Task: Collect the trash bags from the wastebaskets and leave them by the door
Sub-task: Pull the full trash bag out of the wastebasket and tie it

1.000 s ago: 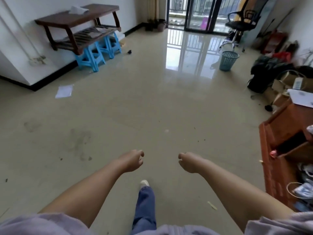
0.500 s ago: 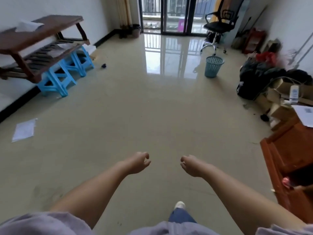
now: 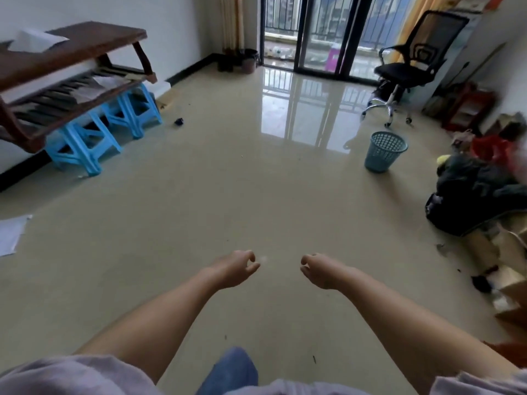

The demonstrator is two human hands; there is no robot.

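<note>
Both hands are hanging empty over the floor, left hand (image 3: 233, 267) and right hand (image 3: 322, 270) loosely curled. The teal wastebasket (image 3: 385, 151) is standing upright near the office chair (image 3: 410, 67), seemingly bagless; no writing legible.

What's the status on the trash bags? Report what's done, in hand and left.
Done: nothing visible; no collected bag shows anywhere. In hand: nothing; the left hand and right hand are empty, fingers loosely curled, out over bare floor. Left: the blue mesh wastebasket stands ahead, right of centre, near the office chair; whether it holds a bag cannot be told.
</note>
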